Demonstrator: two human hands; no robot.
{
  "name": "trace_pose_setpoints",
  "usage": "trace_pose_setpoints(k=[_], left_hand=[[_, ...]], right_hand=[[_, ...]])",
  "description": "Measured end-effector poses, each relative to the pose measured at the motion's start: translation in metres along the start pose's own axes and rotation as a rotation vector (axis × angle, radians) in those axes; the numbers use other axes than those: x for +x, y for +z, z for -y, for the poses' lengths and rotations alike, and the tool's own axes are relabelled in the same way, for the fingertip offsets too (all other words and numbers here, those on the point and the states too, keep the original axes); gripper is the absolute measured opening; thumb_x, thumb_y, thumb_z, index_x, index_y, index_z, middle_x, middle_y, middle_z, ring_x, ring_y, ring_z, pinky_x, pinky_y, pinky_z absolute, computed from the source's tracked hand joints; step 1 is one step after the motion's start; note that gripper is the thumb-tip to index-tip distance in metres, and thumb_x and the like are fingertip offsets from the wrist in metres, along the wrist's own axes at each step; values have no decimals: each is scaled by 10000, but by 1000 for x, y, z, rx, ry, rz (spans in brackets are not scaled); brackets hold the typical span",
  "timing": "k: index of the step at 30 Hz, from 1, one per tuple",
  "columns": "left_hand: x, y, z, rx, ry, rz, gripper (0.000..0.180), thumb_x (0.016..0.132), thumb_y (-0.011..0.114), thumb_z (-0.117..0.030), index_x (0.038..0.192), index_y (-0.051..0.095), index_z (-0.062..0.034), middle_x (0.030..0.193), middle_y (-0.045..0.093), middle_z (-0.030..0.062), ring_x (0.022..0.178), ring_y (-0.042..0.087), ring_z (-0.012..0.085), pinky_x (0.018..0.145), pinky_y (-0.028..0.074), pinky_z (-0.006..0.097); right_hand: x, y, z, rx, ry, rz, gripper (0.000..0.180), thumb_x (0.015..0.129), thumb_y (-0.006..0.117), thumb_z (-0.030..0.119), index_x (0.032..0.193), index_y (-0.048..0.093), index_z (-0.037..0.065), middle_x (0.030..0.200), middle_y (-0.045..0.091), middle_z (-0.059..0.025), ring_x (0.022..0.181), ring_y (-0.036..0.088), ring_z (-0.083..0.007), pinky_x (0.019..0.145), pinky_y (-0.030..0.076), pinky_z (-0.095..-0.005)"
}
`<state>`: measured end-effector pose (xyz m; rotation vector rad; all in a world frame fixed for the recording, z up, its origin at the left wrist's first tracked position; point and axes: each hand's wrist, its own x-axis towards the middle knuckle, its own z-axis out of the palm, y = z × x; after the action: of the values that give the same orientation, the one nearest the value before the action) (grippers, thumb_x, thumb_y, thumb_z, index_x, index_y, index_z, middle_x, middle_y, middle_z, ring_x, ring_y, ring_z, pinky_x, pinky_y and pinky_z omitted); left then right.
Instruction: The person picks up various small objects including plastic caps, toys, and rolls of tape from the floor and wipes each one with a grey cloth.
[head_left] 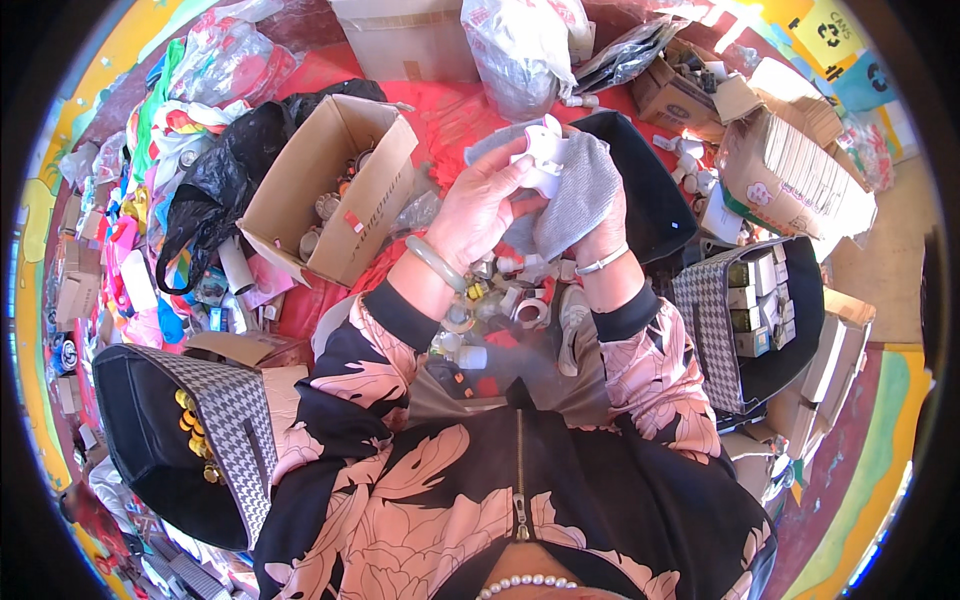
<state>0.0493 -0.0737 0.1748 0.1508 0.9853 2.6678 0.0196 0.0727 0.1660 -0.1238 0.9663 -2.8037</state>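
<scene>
One grey cloth (pixel 587 197) drapes over the right hand (pixel 606 234), whose grip clasps it from the right. Against it, the left hand (pixel 487 196) pinches a smaller white moulded piece (pixel 545 152) from the left, its long axis running near to far.

White piece (pixel 543 165) looks smooth, glossy; ceramic or plastic, cannot tell which. Grey cloth (pixel 582 200): matt, textured fabric. Brown box (pixel 372 215) is matt cardboard. Black bag (pixel 215 190): thin plastic, crinkled, shiny. Clear bag (pixel 515 55): wrinkled glossy film. Black tub (pixel 655 190) appears smooth plastic. Jacket zip (pixel 520 490): metal, brassy sheen. Necklace beads (pixel 527 581): smooth, lustrous.
</scene>
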Motion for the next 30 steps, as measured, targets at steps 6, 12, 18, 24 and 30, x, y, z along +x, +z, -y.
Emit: trace_pose_setpoints(k=[6,12,18,24,30], left_hand=[[-5,10,-3,-119,57,43,391,926,457,-151,1294,370,-55,1236,467,150,1091,518,259,883,483,407],[4,-23,-7,-471,-19,-89,376,919,423,-141,1225,365,69,1182,473,233,998,551,347,807,538,346],[6,-16,-10,-561,-89,29,390,921,419,-190,1188,389,93,1130,510,226,950,568,338,785,542,326],[2,-3,-10,-361,-68,46,539,913,418,-425,1220,408,19,1086,545,201,889,589,283,773,534,335],[-1,-7,-14,-309,-148,-49,650,865,419,-565,1220,440,-21,1089,567,155,865,595,253,781,503,353]], right_hand=[[11,-28,-1,-742,-133,11,341,845,484,282,1092,559,61,1051,602,-95,944,581,-228,822,470,-321],[0,19,25,-2321,-623,24,485,656,649,310,1077,548,91,997,586,-92,911,557,-251,813,433,-328],[14,-2,15,-1430,-583,199,511,643,659,214,1107,529,44,980,590,-124,885,568,-277,791,448,-305],[1,25,20,-1894,-774,204,447,664,623,131,1094,544,37,970,599,-144,880,584,-278,777,469,-304],[3,38,42,-2122,-802,37,449,583,623,182,1000,612,16,924,620,-175,829,593,-334,757,480,-331]])
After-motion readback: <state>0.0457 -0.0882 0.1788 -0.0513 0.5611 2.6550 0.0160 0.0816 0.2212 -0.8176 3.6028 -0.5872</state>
